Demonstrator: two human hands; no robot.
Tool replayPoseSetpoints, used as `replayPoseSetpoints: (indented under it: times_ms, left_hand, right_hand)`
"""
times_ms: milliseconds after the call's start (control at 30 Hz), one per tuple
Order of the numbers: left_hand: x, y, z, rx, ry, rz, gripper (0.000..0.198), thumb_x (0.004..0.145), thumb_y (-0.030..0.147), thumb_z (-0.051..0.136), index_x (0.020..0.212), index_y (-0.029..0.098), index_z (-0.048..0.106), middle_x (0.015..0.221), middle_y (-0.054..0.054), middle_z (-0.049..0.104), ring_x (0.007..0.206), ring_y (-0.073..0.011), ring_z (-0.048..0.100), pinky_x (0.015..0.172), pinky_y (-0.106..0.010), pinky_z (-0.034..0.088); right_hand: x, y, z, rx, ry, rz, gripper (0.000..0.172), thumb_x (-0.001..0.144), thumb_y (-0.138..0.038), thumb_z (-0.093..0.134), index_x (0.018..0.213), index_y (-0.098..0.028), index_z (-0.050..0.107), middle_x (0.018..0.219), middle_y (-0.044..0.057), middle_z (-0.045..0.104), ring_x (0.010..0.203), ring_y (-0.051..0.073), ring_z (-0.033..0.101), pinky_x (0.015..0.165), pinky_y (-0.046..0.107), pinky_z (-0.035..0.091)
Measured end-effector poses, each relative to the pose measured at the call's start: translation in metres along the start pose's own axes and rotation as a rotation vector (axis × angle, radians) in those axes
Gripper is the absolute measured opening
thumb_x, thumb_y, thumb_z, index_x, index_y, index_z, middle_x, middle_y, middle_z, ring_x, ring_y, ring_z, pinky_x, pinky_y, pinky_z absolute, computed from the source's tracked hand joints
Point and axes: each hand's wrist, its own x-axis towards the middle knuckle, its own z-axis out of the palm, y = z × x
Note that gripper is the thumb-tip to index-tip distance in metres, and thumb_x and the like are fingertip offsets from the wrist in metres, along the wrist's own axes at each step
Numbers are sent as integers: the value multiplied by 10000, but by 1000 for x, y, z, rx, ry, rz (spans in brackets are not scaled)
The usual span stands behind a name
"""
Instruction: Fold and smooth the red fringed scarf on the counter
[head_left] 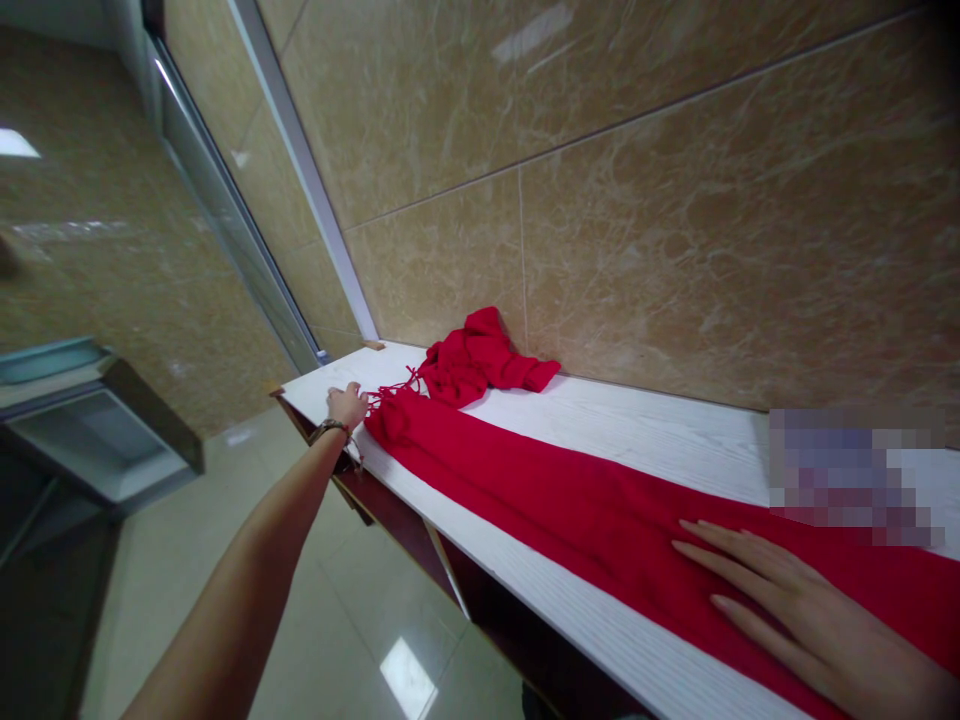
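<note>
A long red scarf point(570, 500) lies stretched along a white wooden tabletop point(630, 420) against a tiled wall. My left hand point(348, 404) reaches far out to the scarf's fringed far end, fingers closed on the fringe. My right hand point(795, 610) lies flat on the near part of the scarf, fingers spread and pressing it down. A second red cloth point(480, 360) sits bunched up by the wall, just beyond the fringe.
The table's front edge point(525, 590) drops to a glossy tiled floor point(330, 640). A grey metal unit point(97, 440) stands at the left. A blurred patch point(847, 470) covers something on the table near the wall at right.
</note>
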Motion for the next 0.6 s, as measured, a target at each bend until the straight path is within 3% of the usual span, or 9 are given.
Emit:
replayPoseSetpoints:
  times_ms: [100,233,400,600]
  left_hand:
    - [-8,14,11,53,-62,80,296,790,346,551,995,133,573,967,-153,618,1017,-296,540,841,-357,406]
    - [-24,23,23,89,-121,116,352,739,335,581,1047,172,536,905,-114,652,899,-264,606,752,-294,434]
    - [-33,14,10,121,-60,41,391,714,214,578,1094,170,498,914,-142,642,916,-292,601,762,-327,428]
    - [-29,0,2,86,-63,-34,411,750,196,539,1148,192,438,834,-91,645,788,-249,628,712,-314,448]
  right_hand:
    - [1,-1,0,-58,13,-7,431,848,-441,408,1247,-300,492,1302,13,478,1170,269,454,911,436,469]
    - [2,-8,-5,-76,3,-13,435,865,-454,372,1243,-281,498,1297,33,487,1161,252,467,894,410,485]
    - [4,-15,-10,-131,-16,-26,442,872,-458,368,1249,-262,492,1308,48,476,1183,247,444,937,432,441]
    - [1,-9,-7,-82,-7,-55,433,884,-434,357,1273,-277,463,1317,33,468,1196,237,429,941,394,450]
